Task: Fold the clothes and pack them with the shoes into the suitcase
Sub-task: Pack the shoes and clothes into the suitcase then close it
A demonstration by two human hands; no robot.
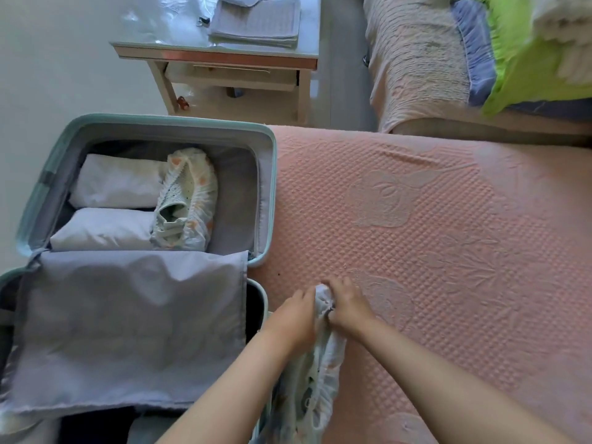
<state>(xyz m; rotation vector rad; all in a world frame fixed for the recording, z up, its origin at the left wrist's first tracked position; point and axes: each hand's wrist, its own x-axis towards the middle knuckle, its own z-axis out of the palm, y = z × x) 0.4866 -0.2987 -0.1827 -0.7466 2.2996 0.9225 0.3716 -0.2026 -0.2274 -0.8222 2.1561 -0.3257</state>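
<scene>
Status: roughly two thirds done, by our read. The open teal-rimmed hard-shell suitcase (pixel 160 118) sits against the bed's edge. Its far half already holds two white rolled garments (pixel 118 182) side by side, with one pale knit shoe in a white elasticated printed cover (pixel 187 200) touching their right ends. The near half is hidden under the grey fabric divider flap (pixel 128 328), so we can't tell what's packed there. We're on the second white printed cover (pixel 317 379), which lies on the pink quilted bedspread (pixel 448 251) just right of the case. It likely holds the other shoe, but our forearms hide most of it. Left hand (pixel 294 318) and right hand (pixel 349 306) both pinch its gathered mouth, fingers curled on the fabric. Left to do: drop it in beside the first shoe and close up. The folded grey cloth (pixel 256 24) on the white bedside counter (pixel 217 56) may also be pending; unclear.
</scene>
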